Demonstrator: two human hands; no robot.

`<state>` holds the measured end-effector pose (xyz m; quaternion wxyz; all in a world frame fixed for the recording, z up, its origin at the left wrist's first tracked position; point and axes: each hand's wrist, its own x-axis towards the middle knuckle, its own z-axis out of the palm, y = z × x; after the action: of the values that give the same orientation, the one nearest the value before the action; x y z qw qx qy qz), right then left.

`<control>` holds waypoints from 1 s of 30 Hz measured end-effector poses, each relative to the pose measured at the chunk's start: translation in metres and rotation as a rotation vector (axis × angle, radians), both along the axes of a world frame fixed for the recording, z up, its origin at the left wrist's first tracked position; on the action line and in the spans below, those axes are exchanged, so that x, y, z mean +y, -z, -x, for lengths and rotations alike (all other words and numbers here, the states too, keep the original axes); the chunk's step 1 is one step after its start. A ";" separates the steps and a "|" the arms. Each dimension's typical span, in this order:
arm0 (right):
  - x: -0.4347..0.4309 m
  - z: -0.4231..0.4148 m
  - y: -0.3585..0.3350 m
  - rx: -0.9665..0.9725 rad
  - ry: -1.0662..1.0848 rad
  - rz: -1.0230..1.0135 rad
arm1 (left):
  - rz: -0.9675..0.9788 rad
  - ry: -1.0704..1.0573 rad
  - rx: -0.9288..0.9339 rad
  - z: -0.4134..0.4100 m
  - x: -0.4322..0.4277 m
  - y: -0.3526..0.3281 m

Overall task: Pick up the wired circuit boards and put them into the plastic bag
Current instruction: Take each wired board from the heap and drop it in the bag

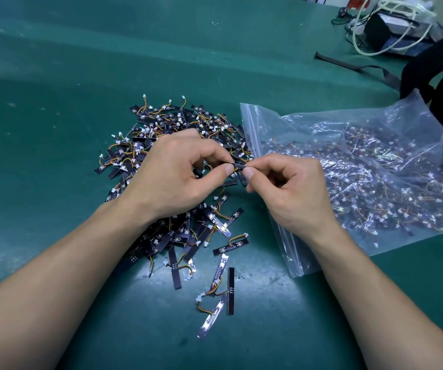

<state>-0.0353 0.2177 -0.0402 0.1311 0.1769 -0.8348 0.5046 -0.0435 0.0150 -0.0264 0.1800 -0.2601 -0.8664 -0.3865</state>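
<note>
Bare forearms (81,265); left hand (172,177), right hand (295,193)

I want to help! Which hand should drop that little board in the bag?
Probably the right hand: it pinches the board and lies over the bag; the left hand is farther.

**One board pinched between both hands**

The left hand (177,172) and right hand (292,188) pinch opposite ends of a small black circuit board (238,165) above the pile of boards (183,129), beside the plastic bag (361,166), seemingly part-filled, on the green table (55,116).
</note>
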 end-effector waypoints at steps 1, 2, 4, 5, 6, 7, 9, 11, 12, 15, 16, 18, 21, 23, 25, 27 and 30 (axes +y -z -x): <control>0.000 0.000 0.000 -0.004 -0.005 0.002 | 0.006 -0.001 0.003 0.000 0.000 0.000; 0.000 0.000 0.000 -0.007 -0.008 0.005 | 0.013 -0.003 0.007 0.000 0.000 0.000; 0.000 -0.001 0.001 -0.016 -0.011 0.015 | 0.021 -0.011 0.011 0.000 0.000 0.000; 0.000 -0.001 0.001 -0.020 -0.010 0.020 | 0.022 -0.014 0.013 0.000 0.000 0.000; 0.000 -0.001 0.001 -0.022 -0.009 0.024 | 0.022 -0.016 0.016 0.000 0.001 0.000; 0.000 -0.001 0.001 -0.023 -0.009 0.025 | 0.023 -0.015 0.018 0.000 0.001 0.000; 0.001 0.000 0.001 -0.021 -0.012 0.015 | 0.025 -0.017 0.021 0.000 0.001 0.000; 0.001 0.000 0.001 -0.015 -0.011 -0.002 | 0.023 -0.020 0.023 0.000 0.000 0.000; 0.001 0.000 0.001 -0.011 -0.010 -0.008 | 0.024 -0.019 0.023 0.000 0.000 -0.001; 0.001 0.000 0.001 -0.008 -0.014 -0.004 | 0.034 -0.016 0.023 0.000 -0.001 -0.001; 0.001 0.000 0.001 -0.013 -0.014 0.001 | 0.036 -0.017 0.025 0.000 -0.001 -0.001; 0.001 0.001 0.002 -0.030 -0.005 0.012 | 0.035 -0.021 0.029 0.000 0.000 -0.001; 0.002 0.002 0.003 -0.036 0.009 0.024 | 0.028 -0.023 0.027 0.000 0.000 0.000; 0.002 0.002 0.003 -0.027 0.012 0.017 | 0.021 -0.019 0.022 0.000 0.000 0.000; 0.002 0.002 0.003 -0.013 0.015 0.001 | 0.022 -0.013 0.025 -0.001 0.000 -0.001; 0.001 0.002 0.003 0.002 0.019 -0.014 | 0.033 -0.014 0.029 0.000 0.000 -0.001; 0.001 0.002 0.002 0.011 0.016 -0.031 | 0.055 -0.017 0.034 0.000 -0.001 -0.001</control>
<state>-0.0369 0.2187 -0.0420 0.1369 0.1750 -0.8432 0.4896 -0.0434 0.0139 -0.0253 0.1908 -0.2643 -0.8757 -0.3563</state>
